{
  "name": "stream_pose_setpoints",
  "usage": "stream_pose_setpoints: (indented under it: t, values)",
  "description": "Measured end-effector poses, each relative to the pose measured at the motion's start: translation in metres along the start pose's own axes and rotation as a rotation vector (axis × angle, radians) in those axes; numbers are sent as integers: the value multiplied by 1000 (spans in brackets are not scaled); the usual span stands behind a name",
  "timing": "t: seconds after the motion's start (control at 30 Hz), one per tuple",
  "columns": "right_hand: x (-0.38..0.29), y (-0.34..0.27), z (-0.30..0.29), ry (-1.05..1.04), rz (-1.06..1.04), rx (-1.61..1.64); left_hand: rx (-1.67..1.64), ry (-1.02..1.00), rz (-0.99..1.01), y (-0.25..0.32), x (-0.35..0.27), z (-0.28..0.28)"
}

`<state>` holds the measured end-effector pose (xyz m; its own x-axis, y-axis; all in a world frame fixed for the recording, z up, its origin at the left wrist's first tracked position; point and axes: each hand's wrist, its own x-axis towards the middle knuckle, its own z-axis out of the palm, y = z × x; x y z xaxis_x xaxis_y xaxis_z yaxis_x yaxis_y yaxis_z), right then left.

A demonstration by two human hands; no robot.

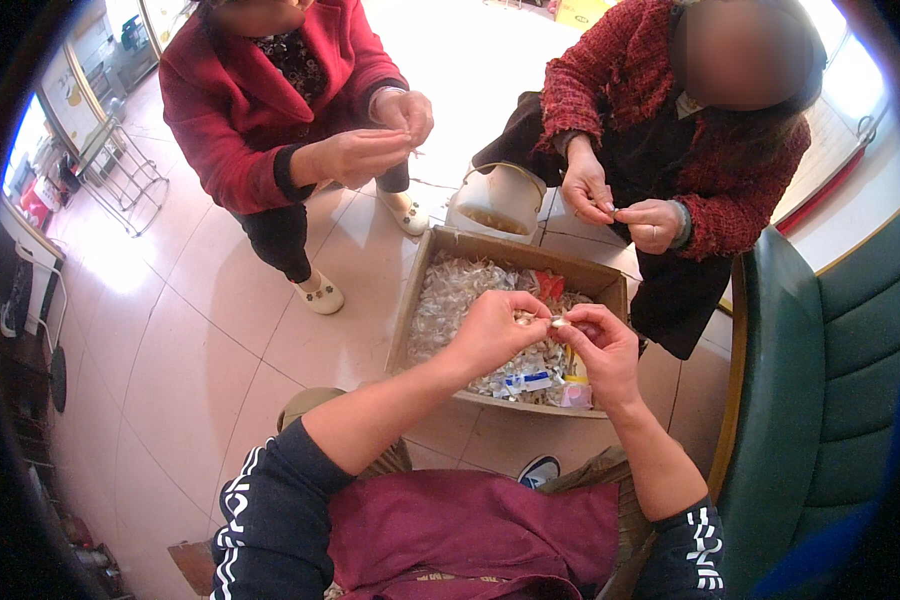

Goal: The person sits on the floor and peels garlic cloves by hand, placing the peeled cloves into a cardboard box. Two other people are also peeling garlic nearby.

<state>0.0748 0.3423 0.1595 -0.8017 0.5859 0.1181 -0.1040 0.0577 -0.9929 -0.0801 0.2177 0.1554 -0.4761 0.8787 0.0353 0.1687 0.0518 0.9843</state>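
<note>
Over a cardboard box (521, 407), my left hand (496, 326) and my right hand (606, 346) meet fingertip to fingertip. Between them is a small, pale, glossy piece (561, 322), perhaps a garlic clove, pinched by both hands. Papery whitish peelings (450, 296) fill much of the box below. Among these lie a red wrapper (548, 285), a blue-and-white packet (527, 382) and a pink-and-white packet (576, 394). My hands hide part of the contents.
A white bucket (499, 193) with a wire handle stands behind the box, with pale pieces inside. Two people face me, one in a red coat (225, 112), one in a red knitted jacket (742, 172); both handle small things. A green padded seat (780, 420) flanks my right.
</note>
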Motion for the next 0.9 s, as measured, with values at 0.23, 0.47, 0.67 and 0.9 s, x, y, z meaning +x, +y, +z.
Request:
stream_pose_setpoints:
  t: [0.23, 0.47, 0.67, 0.9]
  values:
    - [-1, -5, 0, 6, 131, 102, -97, 23, 35, 0, -2, 1]
    - [-1, -2, -3, -61, 245, 385, -359, -114, -275, 1, -3, 2]
    - [0, -8, 5, 52, 174, 192, -583, -44, -346, 3, -2, 2]
    - [-3, -10, 4, 6, 153, 31, -271, -33, -148, -1, -1, 5]
